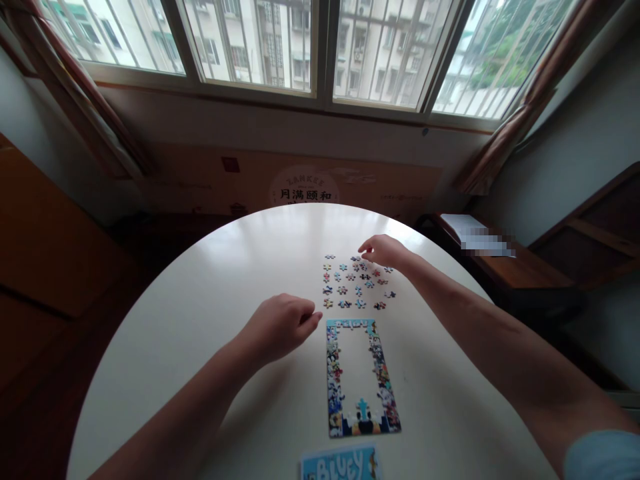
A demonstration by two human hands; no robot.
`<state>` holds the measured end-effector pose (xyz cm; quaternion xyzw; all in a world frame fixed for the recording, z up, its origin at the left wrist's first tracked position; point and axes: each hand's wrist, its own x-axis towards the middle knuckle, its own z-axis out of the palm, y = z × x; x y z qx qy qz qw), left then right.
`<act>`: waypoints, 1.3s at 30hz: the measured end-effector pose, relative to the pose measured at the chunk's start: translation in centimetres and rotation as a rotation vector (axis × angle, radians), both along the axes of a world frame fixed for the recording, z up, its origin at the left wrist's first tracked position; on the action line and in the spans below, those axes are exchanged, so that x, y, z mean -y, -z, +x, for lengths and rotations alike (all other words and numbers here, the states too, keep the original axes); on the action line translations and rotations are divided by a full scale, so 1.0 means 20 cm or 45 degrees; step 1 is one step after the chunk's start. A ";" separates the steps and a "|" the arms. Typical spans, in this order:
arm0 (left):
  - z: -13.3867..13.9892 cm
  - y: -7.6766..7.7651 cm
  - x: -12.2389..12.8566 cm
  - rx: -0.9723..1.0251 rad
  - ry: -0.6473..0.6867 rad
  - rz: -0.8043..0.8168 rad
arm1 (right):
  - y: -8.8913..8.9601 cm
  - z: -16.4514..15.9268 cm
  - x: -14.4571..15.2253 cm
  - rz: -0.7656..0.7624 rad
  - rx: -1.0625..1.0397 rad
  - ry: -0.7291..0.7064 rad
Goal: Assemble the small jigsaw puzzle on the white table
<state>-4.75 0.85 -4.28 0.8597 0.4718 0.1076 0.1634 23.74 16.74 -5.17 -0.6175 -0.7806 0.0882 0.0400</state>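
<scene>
One jigsaw border point(334, 380), assembled, hollow-centred, on a white table point(165, 347), a blue "BLUEY" item point(343, 463) just below; loose pieces point(343, 291) spread beyond it. Left hand point(286, 325): beside the border's upper left corner, fingers curled together. Right hand point(384, 251): at the farthest pieces, finger closure cannot be told.

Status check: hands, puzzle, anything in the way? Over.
Right hand at the loose pieces' far edge; left hand curled, off to their left. Puzzle border laid, middle mostly unfilled. BLUEY item on near side, not blocking.
</scene>
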 end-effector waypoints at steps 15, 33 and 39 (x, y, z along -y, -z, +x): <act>-0.02 0.00 -0.02 0.050 0.015 0.087 | -0.05 -0.08 -0.04 -0.218 -0.121 0.010; 0.17 -0.04 0.16 0.015 0.585 0.053 | -0.07 0.04 1.10 -0.575 -0.854 -0.393; 0.23 0.00 0.20 0.006 0.650 -0.015 | -0.03 -0.01 1.14 -0.539 -0.788 -0.402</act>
